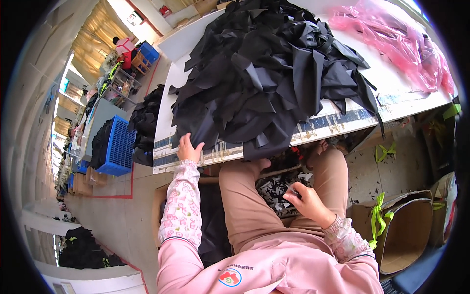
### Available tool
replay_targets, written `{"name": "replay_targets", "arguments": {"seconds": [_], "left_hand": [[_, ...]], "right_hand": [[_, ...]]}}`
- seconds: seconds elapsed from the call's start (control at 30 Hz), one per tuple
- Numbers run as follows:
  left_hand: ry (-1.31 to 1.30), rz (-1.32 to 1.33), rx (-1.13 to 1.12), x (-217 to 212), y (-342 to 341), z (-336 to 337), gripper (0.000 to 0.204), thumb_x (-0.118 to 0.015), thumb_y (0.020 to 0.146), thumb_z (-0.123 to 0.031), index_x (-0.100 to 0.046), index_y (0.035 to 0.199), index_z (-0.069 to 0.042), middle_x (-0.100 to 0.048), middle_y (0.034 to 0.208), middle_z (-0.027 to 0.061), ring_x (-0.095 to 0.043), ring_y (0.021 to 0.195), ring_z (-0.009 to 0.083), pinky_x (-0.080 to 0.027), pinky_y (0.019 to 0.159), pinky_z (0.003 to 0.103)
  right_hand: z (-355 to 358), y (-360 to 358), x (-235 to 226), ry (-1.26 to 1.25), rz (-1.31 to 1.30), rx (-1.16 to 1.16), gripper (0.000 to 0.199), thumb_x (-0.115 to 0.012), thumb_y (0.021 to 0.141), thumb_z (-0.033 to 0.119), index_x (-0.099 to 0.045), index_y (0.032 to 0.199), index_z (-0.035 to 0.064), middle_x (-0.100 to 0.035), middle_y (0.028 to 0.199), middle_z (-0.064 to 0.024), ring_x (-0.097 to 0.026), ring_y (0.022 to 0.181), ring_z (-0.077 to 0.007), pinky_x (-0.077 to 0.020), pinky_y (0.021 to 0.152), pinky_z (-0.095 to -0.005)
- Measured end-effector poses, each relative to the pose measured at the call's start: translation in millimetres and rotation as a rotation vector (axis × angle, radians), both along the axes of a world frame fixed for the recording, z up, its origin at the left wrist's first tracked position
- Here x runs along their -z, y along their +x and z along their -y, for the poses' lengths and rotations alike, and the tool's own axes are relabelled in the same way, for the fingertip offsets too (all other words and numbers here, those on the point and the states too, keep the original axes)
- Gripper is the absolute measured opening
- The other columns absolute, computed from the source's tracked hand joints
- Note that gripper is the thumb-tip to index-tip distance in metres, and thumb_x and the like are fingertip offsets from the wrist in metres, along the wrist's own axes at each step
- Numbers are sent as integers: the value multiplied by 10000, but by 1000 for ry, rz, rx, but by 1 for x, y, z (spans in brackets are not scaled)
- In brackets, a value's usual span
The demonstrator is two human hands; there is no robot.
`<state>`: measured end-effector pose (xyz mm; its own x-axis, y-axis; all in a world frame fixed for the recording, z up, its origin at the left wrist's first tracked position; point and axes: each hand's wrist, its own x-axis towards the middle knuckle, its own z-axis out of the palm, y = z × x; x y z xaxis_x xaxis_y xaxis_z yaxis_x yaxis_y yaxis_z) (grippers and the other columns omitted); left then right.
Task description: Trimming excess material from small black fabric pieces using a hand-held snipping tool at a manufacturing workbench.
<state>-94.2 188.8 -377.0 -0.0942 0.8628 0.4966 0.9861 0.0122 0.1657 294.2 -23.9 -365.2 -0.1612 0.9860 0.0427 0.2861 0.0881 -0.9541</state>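
A large heap of black fabric pieces (245,78) covers most of the white table (338,123) in front of me. My left hand (189,149) is at the table's near left edge, its fingertips at the border of the lowest black piece; the fingers are spread and grip nothing. Above my lap, away from the fabric, my right hand (309,203) is closed, with thumb and fingers drawn together. A small dark shape shows at its fingertips, too little to name. Below it, between my legs, lies a container of black and white scraps (279,192).
Pink plastic sheeting (401,44) lies on the table's far right. An open cardboard box (406,230) with a neon-green strip (378,220) stands at my right. To the left are a blue crate (117,147) and more black fabric (148,122). Another person (125,49) is far off.
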Motion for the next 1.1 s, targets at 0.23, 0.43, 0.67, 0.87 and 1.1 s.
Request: {"name": "replay_targets", "arguments": {"seconds": [0.23,0.43,0.67,0.87,1.1], "left_hand": [[-65,-6,-11,8,-14,2,183,-751,745,-238,-646,752,-89,-623,776,68,-601,788,291,-460,693,446],[-282,780,413,-35,98,71,206,-729,813,-110,-564,718,-30,-530,655,-55,-460,623,31,-404,550,225],[-546,1030,789,-30,215,186,119,-701,824,-60,-614,892,-15,-582,788,29,-574,708,100,-469,641,250],[-494,875,869,-57,207,177,252,-704,835,-152,-634,1034,-14,-586,1034,110,-600,898,204,-479,786,309],[-803,753,1419,-59,234,130,582,-691,838,-270,-480,1322,-27,-426,1408,146,-315,1372,312,-251,1113,403]], "right_hand": [[10,-7,7,-94,-85,-115,269,-686,863,214,-594,951,-23,-651,736,-169,-643,661,-250,-501,625,-330],[8,-2,26,-260,-272,-26,322,-667,888,234,-597,1100,2,-667,827,-89,-599,651,-140,-499,625,-297],[-13,-24,-21,-351,-652,120,291,-650,904,238,-564,1099,41,-577,744,16,-456,480,-40,-344,372,-193],[4,26,-27,-87,-565,231,111,-664,843,4,-627,948,6,-598,759,35,-508,703,-23,-434,605,-213],[18,86,-86,68,-50,-290,245,-658,764,-74,-625,992,9,-631,779,-97,-622,721,-192,-474,653,-294]]}}
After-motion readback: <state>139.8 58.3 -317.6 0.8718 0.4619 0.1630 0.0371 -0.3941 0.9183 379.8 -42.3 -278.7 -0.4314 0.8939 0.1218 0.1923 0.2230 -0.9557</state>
